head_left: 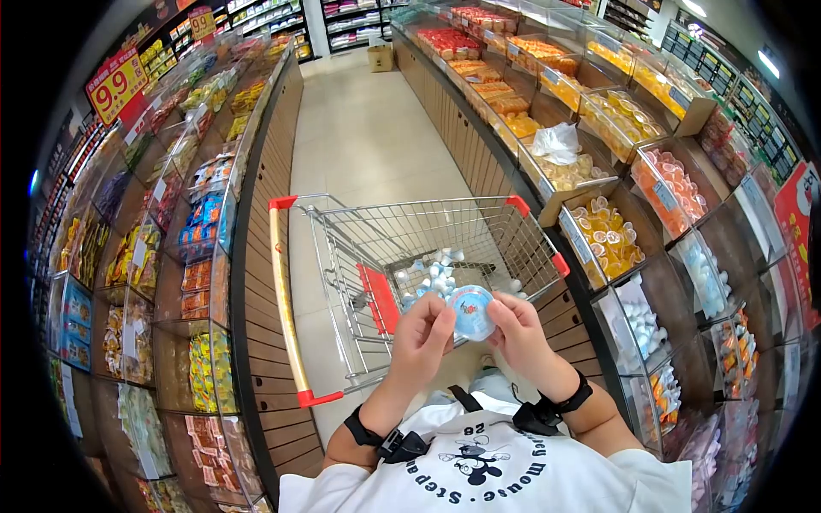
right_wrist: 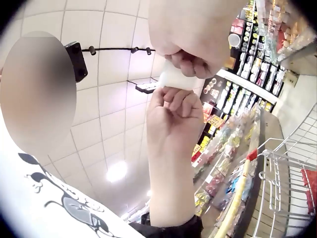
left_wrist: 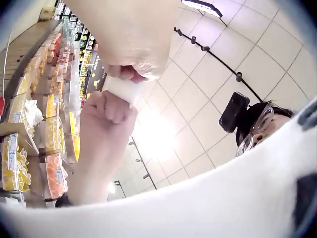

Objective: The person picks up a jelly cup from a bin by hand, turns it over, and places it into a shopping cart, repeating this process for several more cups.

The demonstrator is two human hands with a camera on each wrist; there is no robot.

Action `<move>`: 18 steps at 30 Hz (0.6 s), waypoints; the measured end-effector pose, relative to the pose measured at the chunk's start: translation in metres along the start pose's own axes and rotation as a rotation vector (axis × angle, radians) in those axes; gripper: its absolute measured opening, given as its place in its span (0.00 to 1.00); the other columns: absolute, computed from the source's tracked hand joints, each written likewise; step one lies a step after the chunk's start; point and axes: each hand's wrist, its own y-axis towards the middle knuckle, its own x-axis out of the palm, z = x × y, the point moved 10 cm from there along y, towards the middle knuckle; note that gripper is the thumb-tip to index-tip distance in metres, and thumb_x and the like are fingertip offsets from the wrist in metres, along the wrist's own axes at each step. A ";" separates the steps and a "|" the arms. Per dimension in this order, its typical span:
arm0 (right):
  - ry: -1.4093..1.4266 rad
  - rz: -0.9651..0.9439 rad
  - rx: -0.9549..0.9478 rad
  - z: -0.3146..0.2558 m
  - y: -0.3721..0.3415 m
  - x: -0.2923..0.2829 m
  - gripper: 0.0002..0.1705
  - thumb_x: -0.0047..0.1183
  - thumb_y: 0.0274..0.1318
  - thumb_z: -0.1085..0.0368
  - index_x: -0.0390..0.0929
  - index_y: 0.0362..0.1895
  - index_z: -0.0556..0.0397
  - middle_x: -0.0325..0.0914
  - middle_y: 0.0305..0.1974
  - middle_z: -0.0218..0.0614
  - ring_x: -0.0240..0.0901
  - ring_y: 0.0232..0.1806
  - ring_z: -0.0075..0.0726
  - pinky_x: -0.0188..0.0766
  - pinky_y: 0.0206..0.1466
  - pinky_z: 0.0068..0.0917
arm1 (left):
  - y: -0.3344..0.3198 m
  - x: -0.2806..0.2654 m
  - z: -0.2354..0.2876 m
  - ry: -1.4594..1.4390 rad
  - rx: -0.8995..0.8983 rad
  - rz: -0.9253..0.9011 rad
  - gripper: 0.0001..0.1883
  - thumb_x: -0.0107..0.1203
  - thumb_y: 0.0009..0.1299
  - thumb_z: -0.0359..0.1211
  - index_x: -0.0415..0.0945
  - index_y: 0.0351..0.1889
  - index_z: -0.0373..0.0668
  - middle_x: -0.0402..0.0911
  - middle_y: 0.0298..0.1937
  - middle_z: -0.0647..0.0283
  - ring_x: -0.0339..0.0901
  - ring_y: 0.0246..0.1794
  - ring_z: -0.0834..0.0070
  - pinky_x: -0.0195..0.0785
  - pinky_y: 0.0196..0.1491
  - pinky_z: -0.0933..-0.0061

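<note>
A small round cup with a blue printed lid (head_left: 471, 313) is held up between both hands over the near end of the cart. The left hand (head_left: 421, 335) pinches its left edge with thumb and curled fingers; the right hand (head_left: 523, 332) pinches its right edge the same way. From below, the cup's white body (left_wrist: 125, 90) shows between the left hand (left_wrist: 133, 49) and the right hand (left_wrist: 106, 116). The right wrist view also has the white cup (right_wrist: 176, 77) between the right hand (right_wrist: 193, 39) and the left hand (right_wrist: 174, 111).
Around the hands' far side stands a wire shopping cart (head_left: 419, 209) with several small white and blue cups (head_left: 440, 272) inside. Bins of wrapped sweets (head_left: 209, 368) line the left; bins of yellow cups (head_left: 601, 235) line the right. Tiled floor (head_left: 368, 128) runs between, with a cardboard box (head_left: 380, 58) far off.
</note>
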 end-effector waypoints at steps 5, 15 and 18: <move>0.111 0.041 0.060 0.015 0.009 -0.001 0.12 0.36 0.50 0.60 0.62 0.20 0.53 0.50 0.10 0.20 0.42 0.11 0.13 0.42 0.15 0.13 | 0.003 -0.010 0.001 0.028 -0.029 0.063 0.12 0.42 0.60 0.37 0.58 0.18 0.44 0.59 0.14 0.74 0.54 0.15 0.92 0.46 0.17 0.90; 0.127 -0.018 0.102 0.028 0.016 0.014 0.12 0.36 0.50 0.60 0.63 0.21 0.54 0.50 0.11 0.20 0.42 0.12 0.12 0.42 0.15 0.13 | -0.005 -0.027 0.003 0.024 -0.040 0.118 0.11 0.42 0.60 0.36 0.58 0.18 0.44 0.59 0.13 0.74 0.54 0.14 0.92 0.46 0.17 0.90; 0.121 -0.072 0.072 0.027 0.016 0.019 0.12 0.36 0.50 0.60 0.64 0.23 0.55 0.51 0.12 0.20 0.43 0.13 0.12 0.42 0.15 0.12 | -0.007 -0.030 0.003 0.021 -0.036 0.123 0.11 0.42 0.60 0.36 0.57 0.18 0.44 0.59 0.13 0.74 0.54 0.13 0.91 0.46 0.16 0.90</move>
